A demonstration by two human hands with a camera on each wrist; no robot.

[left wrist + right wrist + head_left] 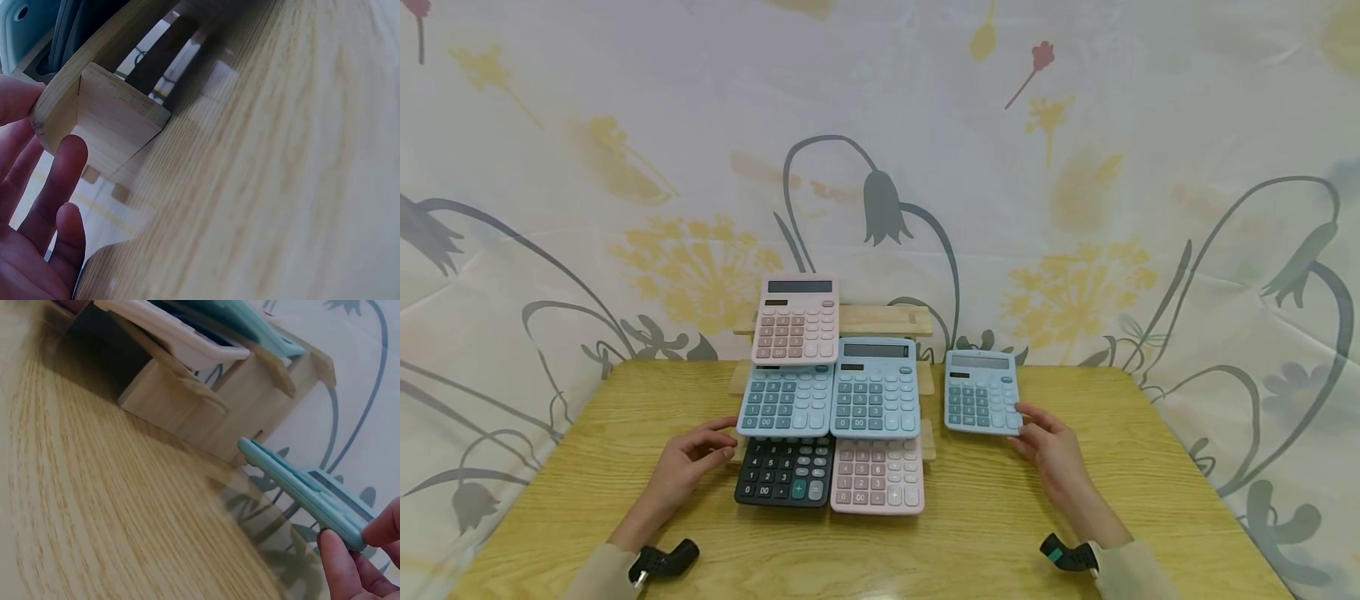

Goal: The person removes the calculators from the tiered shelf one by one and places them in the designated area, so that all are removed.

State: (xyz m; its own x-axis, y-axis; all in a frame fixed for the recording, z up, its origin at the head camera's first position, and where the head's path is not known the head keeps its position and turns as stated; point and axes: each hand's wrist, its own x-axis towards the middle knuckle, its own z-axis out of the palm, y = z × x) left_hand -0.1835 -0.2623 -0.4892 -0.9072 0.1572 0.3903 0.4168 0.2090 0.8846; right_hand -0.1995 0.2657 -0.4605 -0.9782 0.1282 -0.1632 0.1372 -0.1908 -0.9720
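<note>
My right hand (pixel 1056 454) pinches the lower right corner of a light blue calculator (pixel 982 392) to the right of a wooden stand (pixel 880 320). The right wrist view shows this calculator (pixel 300 490) edge-on, held between thumb and fingers over the table. At the stand's left side, my left hand (pixel 688 458) touches the end of a wooden rail (pixel 59 100) with a fingertip; its other fingers are loosely bent. On the stand are a pink calculator (pixel 797 321) on top, two blue calculators (pixel 875 392) in the middle, and a black calculator (pixel 784 471) beside a pink one (pixel 877 477) below.
The stand rests on a wood-grain table (pixel 985 533). Behind it hangs a pale cloth (pixel 700 125) with printed flowers. Each wrist wears a small black camera mount, one on the left (pixel 662 561) and one on the right (pixel 1069 554).
</note>
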